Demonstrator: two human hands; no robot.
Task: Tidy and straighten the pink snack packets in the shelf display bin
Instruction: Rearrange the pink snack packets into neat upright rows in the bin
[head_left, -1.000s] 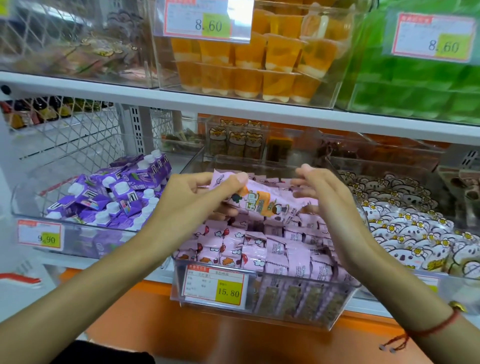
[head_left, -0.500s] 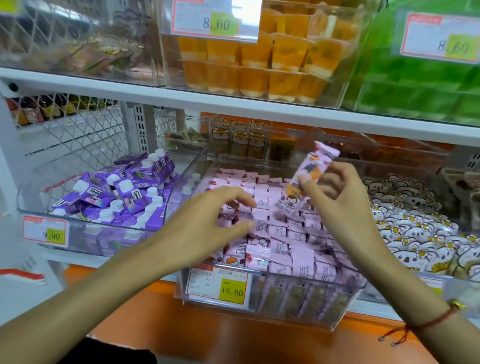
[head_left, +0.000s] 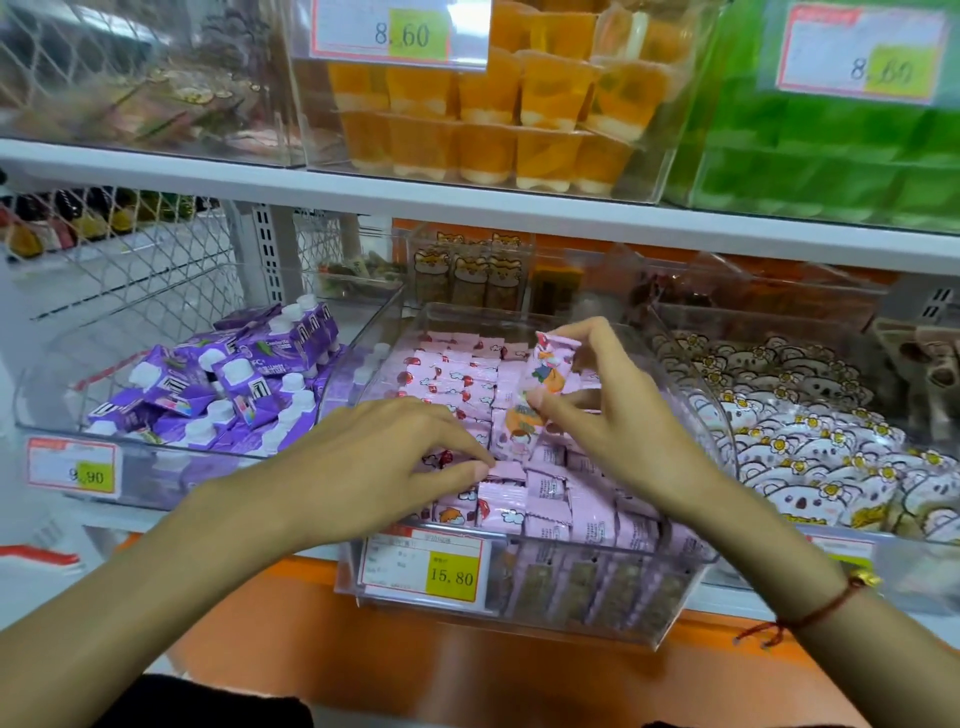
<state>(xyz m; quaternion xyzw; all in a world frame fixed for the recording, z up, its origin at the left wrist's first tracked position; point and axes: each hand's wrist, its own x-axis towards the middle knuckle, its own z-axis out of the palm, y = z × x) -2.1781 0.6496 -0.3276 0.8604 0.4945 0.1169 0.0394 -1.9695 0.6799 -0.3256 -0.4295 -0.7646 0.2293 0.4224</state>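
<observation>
- Head view: a clear plastic bin (head_left: 680, 597) sits on the lower shelf (head_left: 519, 208), packed with rows of pink packets (head_left: 545, 499).
- The right hand (head_left: 613, 415) holds one long pink packet (head_left: 540, 384) up on end above the middle of the bin, tilted a little. Its fingers (head_left: 582, 332) are curled around the top of the packet, and the thumb pinches it lower down.
- The bottom of this packet touches the packets lying in the bin.
- The left hand (head_left: 374, 457) lies over the front left part of the bin. The fingertips press down on the packets there, fingers stretched almost straight and grasping nothing.
- A red string bracelet (head_left: 810, 613) circles the right wrist.
- A price tag (head_left: 426, 566) reading 15.80 hangs on the front of the bin.
- Just left of it, another clear bin holds purple cartons (head_left: 228, 384) with white caps, behind a tag reading 9.90.
- To the right lie white bear-faced packets (head_left: 810, 447).
- On the shelf above stand orange jelly cups (head_left: 498, 114) and green packs (head_left: 831, 156), each with a tag reading 8.60.
</observation>
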